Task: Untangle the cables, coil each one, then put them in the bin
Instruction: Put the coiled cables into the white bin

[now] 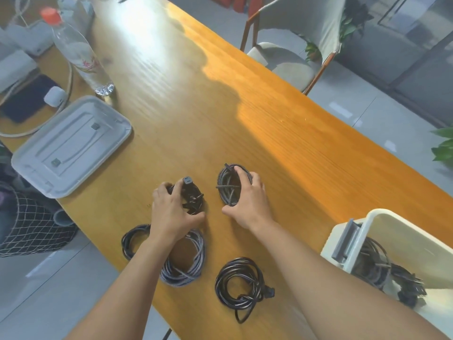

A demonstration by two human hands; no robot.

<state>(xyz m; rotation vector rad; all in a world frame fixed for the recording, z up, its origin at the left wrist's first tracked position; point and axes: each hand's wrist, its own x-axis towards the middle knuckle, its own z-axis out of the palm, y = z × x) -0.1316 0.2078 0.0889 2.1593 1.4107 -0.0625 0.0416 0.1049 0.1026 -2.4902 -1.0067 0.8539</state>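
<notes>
Several coiled cables lie on the wooden table (196, 99). My left hand (171, 212) grips a black power cable coil (192, 197) with a grey plug end sticking up. To its right, my right hand (250, 202) curls round a dark braided cable coil (226, 185). Nearer to me lie a thin black coil (133, 240), partly under my left forearm, a grey braided coil (186, 263) and a black power cord coil (241, 283). The cream bin (382, 222) sits at the right table edge with several black cables (387, 268) inside.
The bin's grey lid (71, 146) lies upside down at the left. Behind it stand a water bottle (78, 50), a phone (27, 99) and a white charger (55, 96). A chair (294, 57) stands across the table. A net bag (29, 227) hangs below the left edge.
</notes>
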